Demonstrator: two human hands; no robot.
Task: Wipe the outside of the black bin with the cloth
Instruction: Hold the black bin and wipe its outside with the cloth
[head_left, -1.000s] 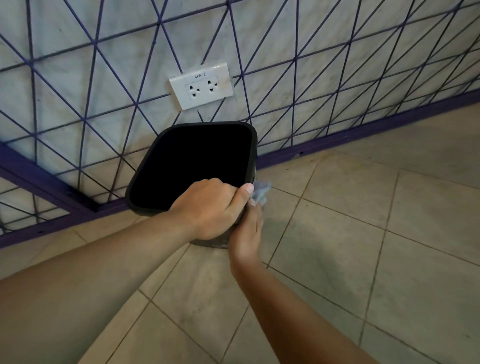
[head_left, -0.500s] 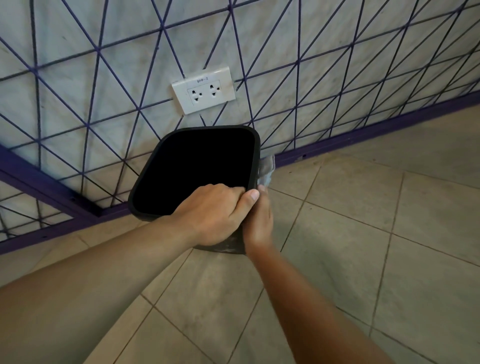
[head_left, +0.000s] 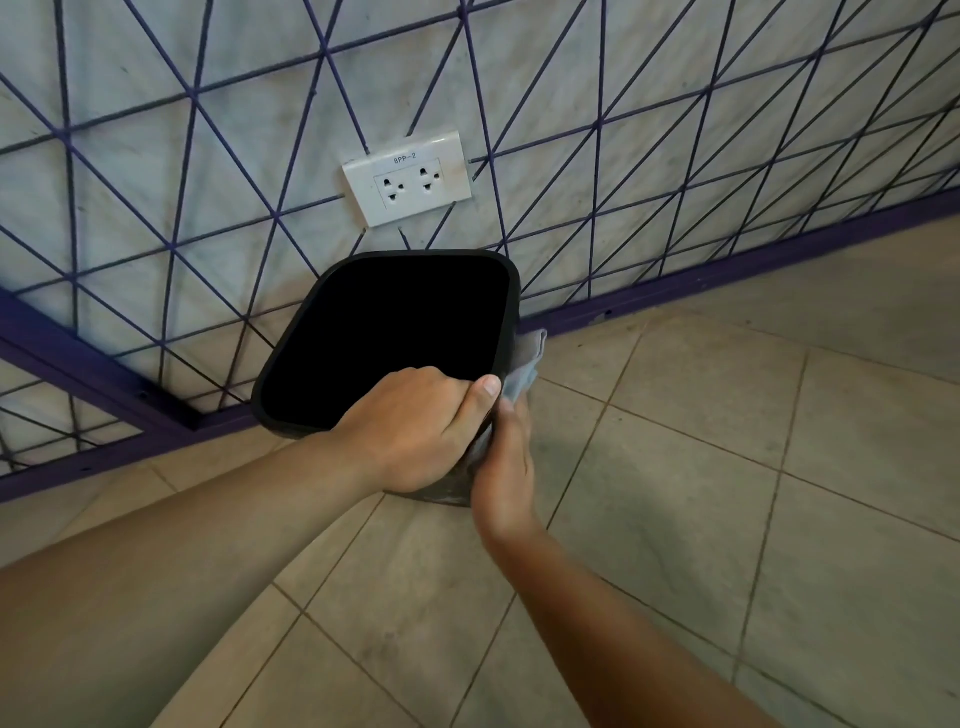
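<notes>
The black bin (head_left: 511, 291) stands on the tiled floor against the wall, its dark opening facing me. My left hand (head_left: 415, 426) grips the near rim, thumb on the right corner and fingers curled over the edge. My right hand (head_left: 506, 467) presses a light grey-blue cloth (head_left: 527, 364) against the bin's right outer side. Part of the cloth sticks up past my fingers beside the rim. Most of the bin's lower body is hidden behind my hands.
A white double wall socket (head_left: 408, 179) sits just above the bin. The wall carries a purple line grid, and a purple baseboard (head_left: 727, 270) runs along the floor. Beige floor tiles (head_left: 727, 467) spread out to the right and toward me.
My right hand slid up the bin's right side with the cloth, then came back down a little. The left hand kept its grip on the rim.
</notes>
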